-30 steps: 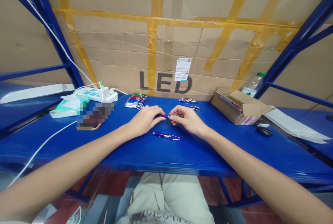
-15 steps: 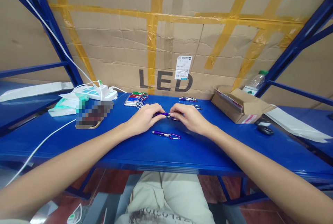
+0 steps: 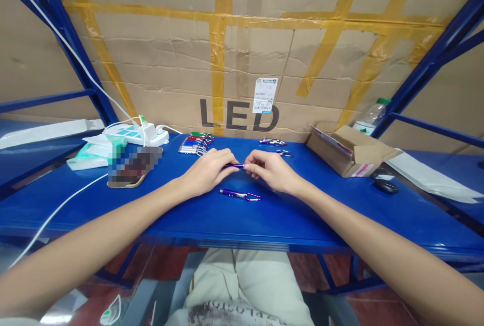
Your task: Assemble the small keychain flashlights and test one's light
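Observation:
My left hand (image 3: 212, 168) is closed around a slim purple keychain flashlight (image 3: 235, 165), held level just above the table. At that flashlight's right end, the fingertips of my right hand (image 3: 269, 169) are pinched together on its tip. Whether a clip hangs there is hidden by the fingers. A second purple keychain flashlight (image 3: 233, 194) with a purple carabiner lies on the table nearer to me. Beyond my left hand is a row of several flashlights (image 3: 192, 144) in silver, blue, red and green. More flashlights (image 3: 273, 142) lie beyond my right hand.
The blue table (image 3: 242, 225) backs onto a large taped carton (image 3: 170, 73) marked LED. On the left are a phone (image 3: 134, 167), a tissue pack (image 3: 96, 152) and a power strip (image 3: 139, 134) with cables. An open small box (image 3: 351, 152), a mouse (image 3: 385, 185) and a bottle (image 3: 372, 116) stand right.
My right fingers have shifted slightly at the flashlight's end; the clip loop seen below them earlier is now out of sight. My left hand keeps its grip. The view has shifted slightly.

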The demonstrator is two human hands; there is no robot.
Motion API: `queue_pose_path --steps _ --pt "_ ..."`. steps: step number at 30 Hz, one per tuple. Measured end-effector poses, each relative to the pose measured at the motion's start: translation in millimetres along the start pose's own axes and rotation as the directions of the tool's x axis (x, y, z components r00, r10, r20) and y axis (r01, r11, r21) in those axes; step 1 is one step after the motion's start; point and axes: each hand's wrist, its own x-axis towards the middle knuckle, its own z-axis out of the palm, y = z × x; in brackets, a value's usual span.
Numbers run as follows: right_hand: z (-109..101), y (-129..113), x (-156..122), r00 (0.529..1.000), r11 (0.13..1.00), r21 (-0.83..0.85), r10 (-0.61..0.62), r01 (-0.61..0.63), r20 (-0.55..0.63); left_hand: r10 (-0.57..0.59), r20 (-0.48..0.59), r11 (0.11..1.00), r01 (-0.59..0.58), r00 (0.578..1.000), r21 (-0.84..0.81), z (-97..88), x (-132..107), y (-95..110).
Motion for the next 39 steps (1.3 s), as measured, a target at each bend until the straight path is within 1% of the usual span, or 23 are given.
queue_pose_path --steps 5,10,12,13,15,18,20,22,23,25,27,28,30,33,39 --pt "-3 -2 4 0.989 0.971 0.192 0.13 -0.142 0.076 0.059 0.032 0.995 -0.061 0.998 0.085 0.2 0 0" --pt "-8 -6 6 0.941 0.877 0.346 0.285 -0.333 0.182 0.089 0.032 0.987 -0.092 0.996 0.133 -0.2 1 0" --pt "-9 -6 7 0.928 0.853 0.37 0.309 -0.367 0.206 0.087 0.028 0.986 -0.09 0.996 0.137 -0.8 1 0" --pt "-8 -6 8 0.93 0.856 0.369 0.306 -0.363 0.205 0.082 0.027 0.987 -0.085 0.996 0.133 -1.1 1 0" --pt "-7 -4 10 0.948 0.888 0.339 0.269 -0.312 0.169 0.053 0.026 0.993 -0.055 0.998 0.108 -1.6 2 -1" --pt "-6 -1 11 0.984 0.953 0.247 0.161 -0.176 0.078 -0.031 0.022 0.999 0.03 0.999 0.04 -1.3 3 -4" --pt "-7 -1 10 0.997 0.985 0.156 0.075 -0.078 0.024 -0.079 0.021 0.997 0.079 0.997 0.007 -0.1 3 -6" --pt "-9 -1 8 1.0 1.0 0.018 -0.021 0.021 -0.002 -0.111 0.019 0.994 0.111 0.994 -0.016 1.5 4 -7" --pt "-10 -1 6 0.997 0.995 -0.069 -0.073 0.073 -0.006 -0.122 0.017 0.992 0.123 0.992 -0.028 2.3 4 -8" --pt "-12 -1 3 0.983 0.95 -0.257 -0.182 0.178 0.007 -0.141 0.017 0.988 0.141 0.99 -0.059 3.2 4 -7" --pt "-13 2 0 0.962 0.884 -0.387 -0.272 0.264 0.034 -0.148 0.03 0.985 0.15 0.989 -0.087 3.1 5 -6" --pt "-12 4 -2 0.952 0.856 -0.427 -0.303 0.293 0.047 -0.148 0.042 0.984 0.151 0.988 -0.099 2.7 5 -5" --pt "-11 8 -4 0.939 0.817 -0.475 -0.337 0.326 0.065 -0.146 0.072 0.981 0.154 0.987 -0.121 1.8 5 -2" --pt "-7 12 -5 0.932 0.795 -0.501 -0.356 0.342 0.07 -0.139 0.101 0.978 0.153 0.985 -0.144 1.4 6 1" --pt "-3 11 -7 0.937 0.824 -0.467 -0.348 0.322 0.033 -0.133 0.079 0.98 0.143 0.988 -0.138 2.4 5 2"
